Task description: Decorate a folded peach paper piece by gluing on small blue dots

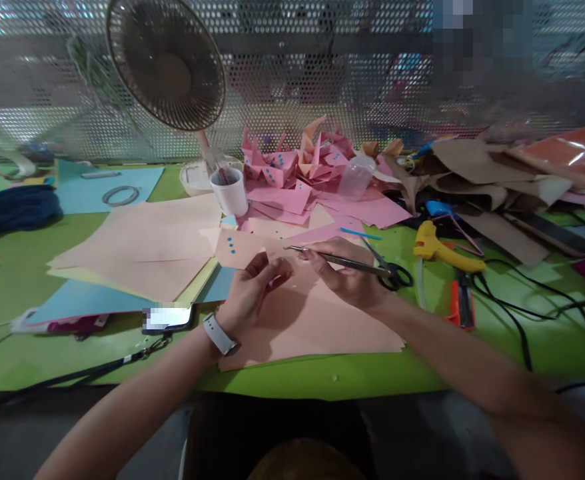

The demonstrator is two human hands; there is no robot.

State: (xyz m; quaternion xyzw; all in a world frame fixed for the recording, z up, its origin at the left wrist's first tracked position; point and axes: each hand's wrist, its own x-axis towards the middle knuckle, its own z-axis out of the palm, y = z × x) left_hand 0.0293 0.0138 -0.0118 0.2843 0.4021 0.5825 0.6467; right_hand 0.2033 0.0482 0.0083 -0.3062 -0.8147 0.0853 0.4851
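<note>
My right hand (345, 273) grips a pair of metal tweezers (355, 262), whose tip points left above the peach paper sheets (317, 327). Close to that tip is my left hand (257, 287), its fingers curled in towards the thumb; whatever they pinch is too small or hidden to make out. Beyond both hands lies a peach paper piece with blue diamond dots (242, 245). A thin blue strip (361, 233) lies behind my right hand, and black-handled scissors (397, 275) rest just right of it.
A yellow glue gun (442, 250) and a red-and-black tool (461, 300) lie at right among black cables. Folded pink paper shapes (292, 160) pile up at the back. Left are a white cup (228, 191), a fan (170, 67), stacked sheets (142, 240) and a phone (167, 319).
</note>
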